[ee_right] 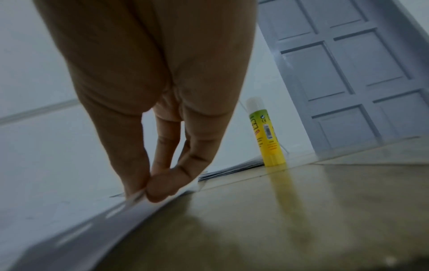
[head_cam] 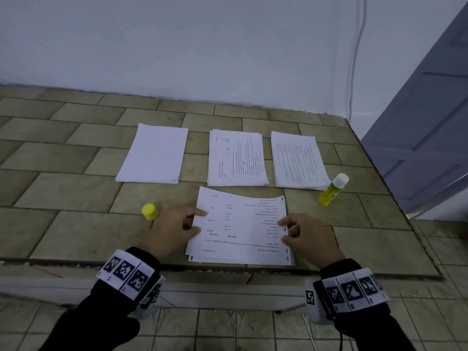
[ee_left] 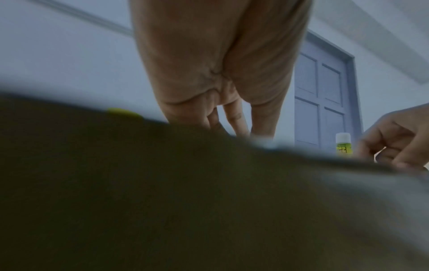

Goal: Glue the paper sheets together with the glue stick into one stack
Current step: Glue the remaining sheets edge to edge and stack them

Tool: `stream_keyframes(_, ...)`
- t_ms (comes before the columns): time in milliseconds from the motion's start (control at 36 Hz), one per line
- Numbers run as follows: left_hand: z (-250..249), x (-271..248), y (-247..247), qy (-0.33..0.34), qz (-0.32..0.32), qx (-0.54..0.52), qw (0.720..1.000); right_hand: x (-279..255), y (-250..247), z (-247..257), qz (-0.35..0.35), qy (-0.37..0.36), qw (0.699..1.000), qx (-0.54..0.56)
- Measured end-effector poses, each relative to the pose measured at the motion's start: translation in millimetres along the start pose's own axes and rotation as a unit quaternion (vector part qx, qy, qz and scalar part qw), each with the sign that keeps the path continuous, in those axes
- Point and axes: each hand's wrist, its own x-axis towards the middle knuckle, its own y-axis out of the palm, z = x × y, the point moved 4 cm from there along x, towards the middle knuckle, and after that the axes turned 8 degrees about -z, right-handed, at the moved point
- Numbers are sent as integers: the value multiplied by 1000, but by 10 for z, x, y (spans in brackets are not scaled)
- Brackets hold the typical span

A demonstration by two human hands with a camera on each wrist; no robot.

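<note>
A printed sheet [head_cam: 240, 224] lies tilted on a thin stack [head_cam: 243, 260] near the front of the tiled surface. My left hand [head_cam: 195, 221] pinches the sheet's left edge, thumb on top. My right hand [head_cam: 285, 229] pinches its right edge, and the right wrist view shows thumb and fingertips [ee_right: 157, 190] closed on the lifted paper [ee_right: 97, 225]. The yellow glue stick [head_cam: 331, 190] [ee_right: 267, 135] stands upright with its white end up, to the right of the sheet. Its yellow cap [head_cam: 149, 212] sits just left of my left hand.
Three paper piles lie behind the sheet: a blank one [head_cam: 154, 154], a printed middle one [head_cam: 236, 158] and a printed right one [head_cam: 298, 160] beside the glue stick. A grey door [head_cam: 417, 138] stands at the right. The surface's front edge [head_cam: 152, 264] runs under my wrists.
</note>
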Motion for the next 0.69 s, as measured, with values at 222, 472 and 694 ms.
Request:
stream_keyframes(222,69,1,36,15,-21,41,999,-11,68,-2,3,-8,999,-36)
stream_keyframes(472,104,-13,63,2,-17,27,999,22,63,-86,7,15,1000,-17)
stream_keyframes(694,127,-7,74,3,-17,19,1000,30,61,-121,6,18,1000,-3)
